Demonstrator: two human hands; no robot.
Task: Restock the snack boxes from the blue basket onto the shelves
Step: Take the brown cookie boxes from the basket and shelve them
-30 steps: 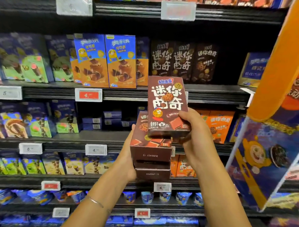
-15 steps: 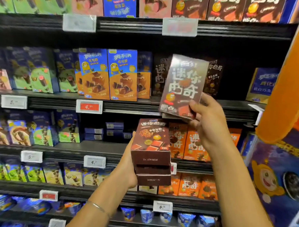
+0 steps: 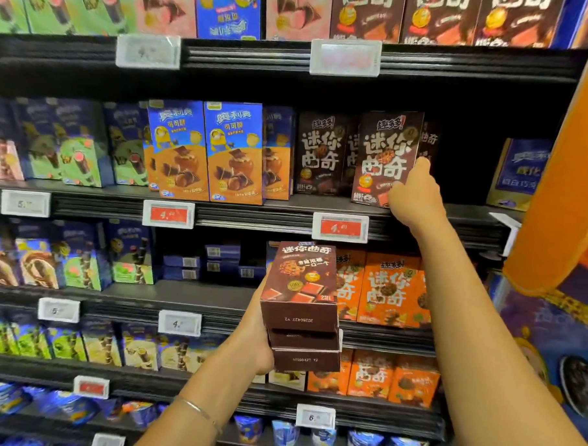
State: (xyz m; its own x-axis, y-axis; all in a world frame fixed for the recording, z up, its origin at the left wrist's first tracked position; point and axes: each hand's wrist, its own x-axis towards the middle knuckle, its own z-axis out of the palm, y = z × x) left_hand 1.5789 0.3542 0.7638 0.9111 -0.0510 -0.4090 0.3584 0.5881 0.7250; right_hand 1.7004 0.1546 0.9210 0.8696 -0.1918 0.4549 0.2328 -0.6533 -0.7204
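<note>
**A:** Where is the right hand (image 3: 413, 197)?

**B:** Up at the long black metal shelf (image 3: 252, 217), arm stretched out. It grips a tall dark brown cardboard snack box (image 3: 385, 156) with white lettering near its lower right corner. The thumb lies up along the box's right edge, and the other fingers are out of sight behind it.

**A:** Is that box on the shelf?

**B:** It stands upright with its foot at the front of the shelf board, just right of a row of matching dark brown boxes (image 3: 319, 153). I cannot tell whether its full weight is down.

**A:** And the left hand (image 3: 257, 342)?

**B:** Lower, in front of the next shelf down. It holds a stack of three brown snack boxes (image 3: 301, 304) lying flat, their end panels with printed date codes turned toward the camera. The palm is against the stack's left side, and the fingers reach beneath and behind, hidden. A thin silver bangle (image 3: 198, 411) sits on that wrist.

**A:** What is around them?

**B:** Blue-and-orange cardboard boxes (image 3: 233, 152) stand further left on the same shelf as the gripped box. A red-and-white price tag (image 3: 340, 227) is clipped to the shelf edge just below it. Bright orange boxes (image 3: 389, 291) stand behind and to the right of the stack.
</note>
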